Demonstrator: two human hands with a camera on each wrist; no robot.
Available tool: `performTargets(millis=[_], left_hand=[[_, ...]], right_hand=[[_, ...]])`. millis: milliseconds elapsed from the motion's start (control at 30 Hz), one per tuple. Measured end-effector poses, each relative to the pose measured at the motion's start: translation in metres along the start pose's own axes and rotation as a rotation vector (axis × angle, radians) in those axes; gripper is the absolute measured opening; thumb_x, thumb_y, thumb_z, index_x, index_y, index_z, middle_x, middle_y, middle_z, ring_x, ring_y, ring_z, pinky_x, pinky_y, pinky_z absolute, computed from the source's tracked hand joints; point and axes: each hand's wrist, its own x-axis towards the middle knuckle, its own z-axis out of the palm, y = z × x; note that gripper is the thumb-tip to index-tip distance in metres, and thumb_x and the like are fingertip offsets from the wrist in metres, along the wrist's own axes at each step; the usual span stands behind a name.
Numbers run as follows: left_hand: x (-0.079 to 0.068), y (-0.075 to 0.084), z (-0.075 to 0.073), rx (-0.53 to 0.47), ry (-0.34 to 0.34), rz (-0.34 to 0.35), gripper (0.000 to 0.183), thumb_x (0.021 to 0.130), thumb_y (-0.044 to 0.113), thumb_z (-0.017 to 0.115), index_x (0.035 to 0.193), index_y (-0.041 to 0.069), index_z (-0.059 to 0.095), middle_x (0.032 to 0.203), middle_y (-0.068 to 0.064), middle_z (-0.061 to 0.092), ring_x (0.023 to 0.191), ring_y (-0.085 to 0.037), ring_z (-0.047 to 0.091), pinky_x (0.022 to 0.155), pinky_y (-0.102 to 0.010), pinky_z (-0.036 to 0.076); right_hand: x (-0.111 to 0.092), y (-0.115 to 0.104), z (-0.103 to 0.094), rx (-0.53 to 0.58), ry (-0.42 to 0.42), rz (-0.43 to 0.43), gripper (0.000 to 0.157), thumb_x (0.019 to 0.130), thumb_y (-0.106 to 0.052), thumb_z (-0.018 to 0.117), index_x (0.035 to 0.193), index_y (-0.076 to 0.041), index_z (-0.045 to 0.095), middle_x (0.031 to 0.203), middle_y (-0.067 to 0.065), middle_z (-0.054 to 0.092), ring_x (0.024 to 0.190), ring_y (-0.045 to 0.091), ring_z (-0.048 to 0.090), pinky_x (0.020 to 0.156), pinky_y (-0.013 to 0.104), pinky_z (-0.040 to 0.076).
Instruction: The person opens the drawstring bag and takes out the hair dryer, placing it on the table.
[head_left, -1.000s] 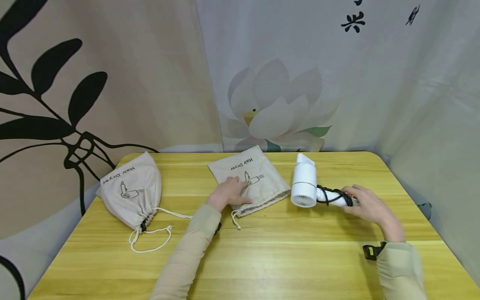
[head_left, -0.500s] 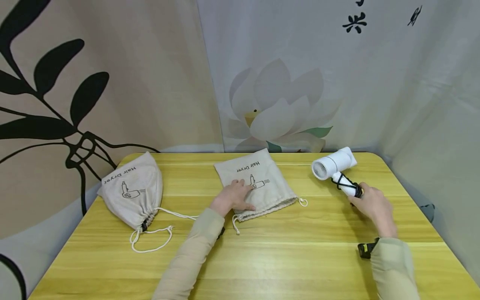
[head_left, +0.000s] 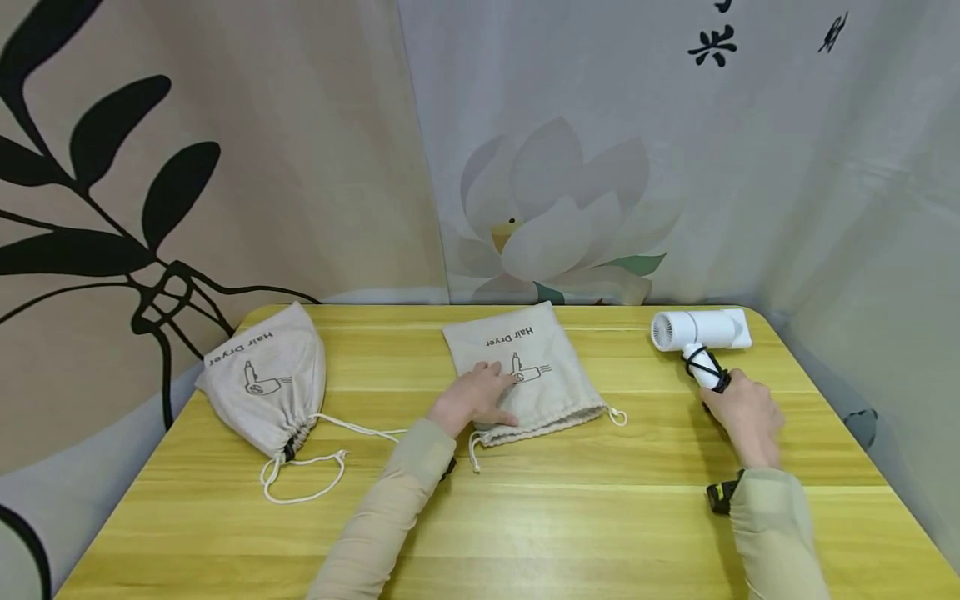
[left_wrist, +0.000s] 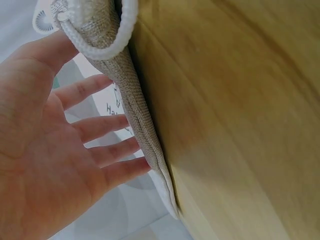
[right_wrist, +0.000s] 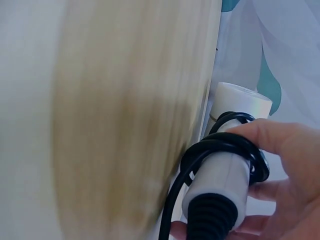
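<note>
My right hand point(head_left: 746, 417) grips the handle of a white hair dryer point(head_left: 701, 329) at the right of the table, with its black cord wound round the handle. The right wrist view shows the thumb on the cord point(right_wrist: 225, 145) and other fingers behind the handle. My left hand point(head_left: 474, 398) rests with spread fingers on a flat beige drawstring pouch point(head_left: 525, 358) printed "Hair Dryer". In the left wrist view the fingertips touch the pouch cloth point(left_wrist: 135, 110), and a white drawstring point(left_wrist: 97, 52) loops at its mouth.
A second, filled "Hair Dryer" pouch point(head_left: 270, 375) lies at the left, drawn together at its neck, its white cords point(head_left: 303, 500) trailing on the wooden table point(head_left: 570, 533). Printed curtains point(head_left: 337, 150) hang behind the table.
My right hand has moved the hair dryer rightward, turning it so its nozzle points right. My left hand and the flat pouch have shifted slightly right.
</note>
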Motion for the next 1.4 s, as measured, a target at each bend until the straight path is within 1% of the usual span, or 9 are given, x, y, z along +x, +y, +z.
performTargets(millis=[267,433,600,667,767,900,1133,1233,1400], left_hand=[[0.001,0.004,-0.001,-0.025,-0.022,0.004,0.077,0.08,0.055,0.065,0.145,0.022,0.04,0.155,-0.013,0.029,0.143,-0.035,0.028,0.117,-0.047,0.027],[0.001,0.003,-0.001,-0.012,-0.01,0.015,0.077,0.08,0.055,0.065,0.144,0.021,0.04,0.153,-0.013,0.032,0.141,-0.034,0.03,0.116,-0.046,0.029],[0.002,0.0,0.002,-0.018,0.043,0.037,0.067,0.084,0.048,0.066,0.14,0.018,0.046,0.148,-0.012,0.041,0.135,-0.032,0.04,0.113,-0.044,0.035],[0.003,-0.001,0.003,-0.019,0.079,0.036,0.061,0.085,0.044,0.066,0.137,0.015,0.05,0.143,-0.012,0.046,0.129,-0.031,0.045,0.109,-0.043,0.04],[0.005,-0.001,0.004,-0.015,0.131,0.023,0.052,0.087,0.038,0.066,0.13,0.012,0.055,0.132,-0.012,0.054,0.117,-0.029,0.053,0.101,-0.04,0.047],[0.006,-0.002,0.005,-0.003,0.174,0.009,0.045,0.088,0.034,0.065,0.124,0.009,0.058,0.12,-0.011,0.06,0.104,-0.026,0.057,0.09,-0.036,0.053],[0.004,-0.003,0.004,0.008,0.242,-0.005,0.037,0.088,0.031,0.065,0.117,0.007,0.062,0.105,-0.011,0.064,0.092,-0.024,0.059,0.077,-0.035,0.056],[0.004,-0.005,0.005,-0.002,0.251,-0.007,0.037,0.089,0.031,0.065,0.117,0.006,0.062,0.103,-0.011,0.065,0.092,-0.025,0.06,0.077,-0.036,0.056],[0.003,-0.008,0.006,-0.03,0.252,-0.016,0.04,0.09,0.031,0.064,0.121,0.007,0.06,0.11,-0.011,0.064,0.099,-0.027,0.061,0.082,-0.038,0.055]], right_hand=[[0.002,-0.004,0.003,-0.013,0.001,0.0,0.048,0.088,-0.037,0.052,0.109,0.006,0.048,0.098,0.037,0.054,0.079,0.046,0.056,0.052,0.046,0.041],[0.001,-0.009,0.005,-0.032,0.01,-0.013,0.052,0.089,-0.039,0.054,0.109,0.009,0.048,0.103,0.041,0.053,0.087,0.054,0.056,0.058,0.056,0.044],[-0.007,-0.024,0.009,-0.082,0.05,-0.031,0.06,0.092,-0.038,0.053,0.111,0.017,0.044,0.104,0.046,0.048,0.091,0.06,0.053,0.064,0.063,0.046],[-0.012,-0.036,0.012,-0.101,0.083,-0.042,0.063,0.093,-0.034,0.053,0.12,0.021,0.039,0.111,0.049,0.042,0.098,0.063,0.047,0.067,0.065,0.046],[-0.02,-0.058,0.019,-0.1,0.171,-0.117,0.067,0.092,-0.026,0.058,0.129,0.023,0.032,0.12,0.049,0.034,0.105,0.064,0.041,0.067,0.067,0.047],[-0.028,-0.087,0.028,-0.066,0.202,-0.329,0.063,0.089,-0.02,0.062,0.134,0.016,0.036,0.129,0.041,0.035,0.109,0.057,0.042,0.067,0.063,0.05],[-0.037,-0.129,0.046,-0.058,-0.031,-0.655,0.06,0.09,-0.03,0.063,0.139,-0.003,0.042,0.141,0.024,0.04,0.125,0.046,0.042,0.09,0.061,0.047],[-0.041,-0.139,0.053,-0.086,-0.134,-0.709,0.063,0.089,-0.034,0.064,0.142,-0.008,0.041,0.143,0.02,0.04,0.127,0.044,0.043,0.094,0.06,0.046],[-0.043,-0.143,0.062,-0.141,-0.266,-0.721,0.07,0.086,-0.04,0.067,0.145,-0.016,0.039,0.148,0.017,0.037,0.13,0.041,0.04,0.097,0.061,0.044]])
